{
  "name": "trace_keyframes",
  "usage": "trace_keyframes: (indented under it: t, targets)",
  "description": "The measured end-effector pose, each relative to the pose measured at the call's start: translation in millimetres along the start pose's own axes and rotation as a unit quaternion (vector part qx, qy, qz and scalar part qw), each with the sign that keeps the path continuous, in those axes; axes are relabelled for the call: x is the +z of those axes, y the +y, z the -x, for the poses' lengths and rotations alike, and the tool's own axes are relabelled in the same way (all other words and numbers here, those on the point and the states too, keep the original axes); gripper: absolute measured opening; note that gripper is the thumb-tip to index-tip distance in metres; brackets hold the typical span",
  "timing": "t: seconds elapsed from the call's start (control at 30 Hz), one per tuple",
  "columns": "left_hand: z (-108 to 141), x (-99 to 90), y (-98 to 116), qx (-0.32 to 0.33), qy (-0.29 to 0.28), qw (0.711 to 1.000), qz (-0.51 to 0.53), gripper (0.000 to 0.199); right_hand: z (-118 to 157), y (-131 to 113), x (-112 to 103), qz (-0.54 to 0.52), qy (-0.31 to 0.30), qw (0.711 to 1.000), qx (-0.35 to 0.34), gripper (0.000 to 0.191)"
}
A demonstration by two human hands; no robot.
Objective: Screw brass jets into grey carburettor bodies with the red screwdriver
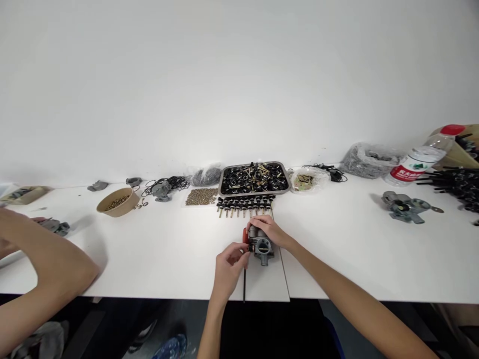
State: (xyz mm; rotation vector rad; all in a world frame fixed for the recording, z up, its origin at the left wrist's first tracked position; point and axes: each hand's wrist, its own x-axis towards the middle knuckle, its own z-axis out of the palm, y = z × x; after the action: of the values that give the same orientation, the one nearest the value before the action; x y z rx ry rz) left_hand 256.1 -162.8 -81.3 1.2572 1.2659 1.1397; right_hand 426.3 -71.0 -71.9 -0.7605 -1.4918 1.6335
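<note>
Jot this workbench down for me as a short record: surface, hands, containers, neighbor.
surface: white table
left hand: at the left side of the metal part
right hand: on top of the metal part
tray: dark small parts, heaped
bowl: brown, holding small brassy pieces
bottle: red cap, right side
neighbor: bare arms, far left

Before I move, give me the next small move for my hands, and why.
Probably give the small black piece a slight turn with your left hand while your right hand steadies the metal part. Your left fingertips pinch that piece at the metal part's side, and I can't tell whether it sits home.
</note>
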Motion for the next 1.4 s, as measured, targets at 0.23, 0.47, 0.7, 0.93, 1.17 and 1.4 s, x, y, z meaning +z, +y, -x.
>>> trace_keyframes:
  t: [0.23, 0.47, 0.7, 0.93, 1.17, 1.4]
  targets:
    - [-3, -5.2, -3, 0.061, -0.022, 0.997, -0.043, 0.017, 1, 0, 0, -0.004, -0.005, 1.0, -0.005, 0.032]
    - [-6, -7.9, -1, 0.127, -0.012, 0.988, -0.085, 0.011, 0, -2, 0, -0.008, -0.01, 1.0, -0.005, 0.033]
    - [-7, -2.2, -12, 0.153, -0.006, 0.987, -0.039, 0.014, 0, -2, 0, -0.015, -0.016, 1.0, 0.002, 0.033]
    - [-4, 5.2, -18, 0.095, 0.056, 0.992, 0.057, 0.017, 0, 1, 0, -0.023, -0.02, 0.999, 0.008, 0.031]
    - [-3, 9.8, -6, 0.049, 0.076, 0.994, 0.067, 0.022, 0, 0, 0, -0.022, -0.017, 1.0, 0.009, 0.03]
    - [-3, 7.5, -5, 0.043, 0.113, 0.991, 0.058, 0.022, 1, -1, 1, -0.006, -0.003, 1.0, 0.003, 0.031]
